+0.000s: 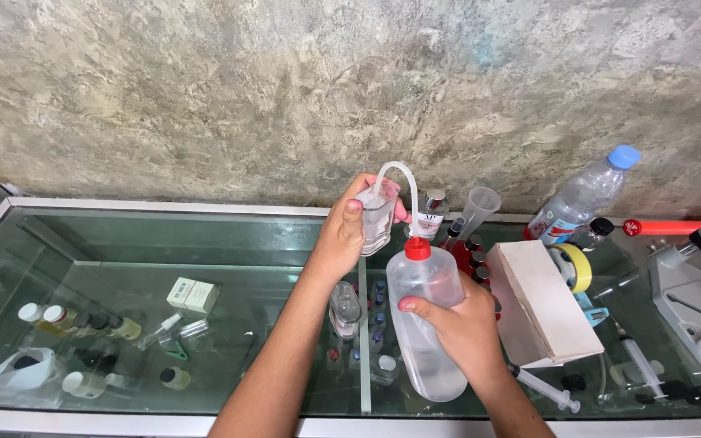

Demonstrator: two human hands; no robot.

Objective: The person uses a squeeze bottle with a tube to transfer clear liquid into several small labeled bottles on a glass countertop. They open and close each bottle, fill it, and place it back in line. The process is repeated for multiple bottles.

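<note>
My right hand (pixel 460 324) grips a soft clear wash bottle (pixel 425 284) with a red cap and a bent white spout. The spout arcs over into a small clear glass bottle (pixel 376 217), which my left hand (pixel 342 235) holds up, tilted, above the glass counter top (pixel 204 243). Clear liquid fills most of the wash bottle. Just behind the small bottle stands another small glass bottle with a silver cap (pixel 431 212).
On the counter at right lie a white box (pixel 541 304), a yellow tape roll (pixel 578 266), syringes (pixel 545 388), a clear measuring cup (pixel 479 207), a blue-capped plastic water bottle (pixel 582 196) and a grey metal device (pixel 699 312). Small bottles sit inside the case below.
</note>
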